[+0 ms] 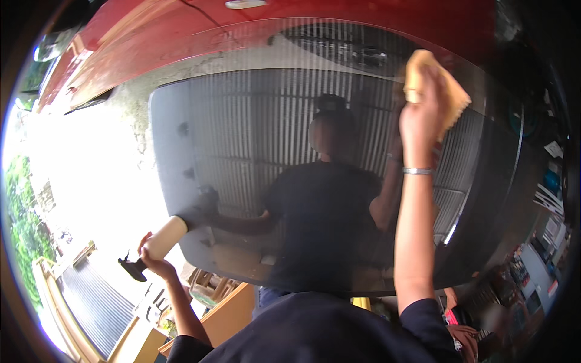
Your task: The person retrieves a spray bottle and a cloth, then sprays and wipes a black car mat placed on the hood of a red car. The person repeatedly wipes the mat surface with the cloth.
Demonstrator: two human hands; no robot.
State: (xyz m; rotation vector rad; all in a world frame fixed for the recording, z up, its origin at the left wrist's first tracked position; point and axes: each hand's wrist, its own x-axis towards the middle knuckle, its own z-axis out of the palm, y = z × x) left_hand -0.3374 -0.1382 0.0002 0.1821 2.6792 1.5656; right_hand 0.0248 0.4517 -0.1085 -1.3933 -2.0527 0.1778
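A large dark glass pane (290,181), probably a vehicle window, spans the middle and mirrors a capped person and a corrugated roof. Near its upper right part, my right hand (422,118) grips a yellow cloth (454,100); both are slightly blurred, and whether the cloth touches the glass is unclear. My left hand (154,261), at the lower left, is wrapped around the neck end of a pale spray bottle (165,238) with a black trigger head (132,268). That bottle is tilted, its base towards the glass's lower left edge.
Red painted bodywork (150,50) curves above the glass. A wooden board (229,313) and stacked wooden pieces (211,286) lie at the lower left, beyond them a corrugated sheet (93,304). Another person's hand (450,299) shows at the lower right, near cluttered equipment (535,272).
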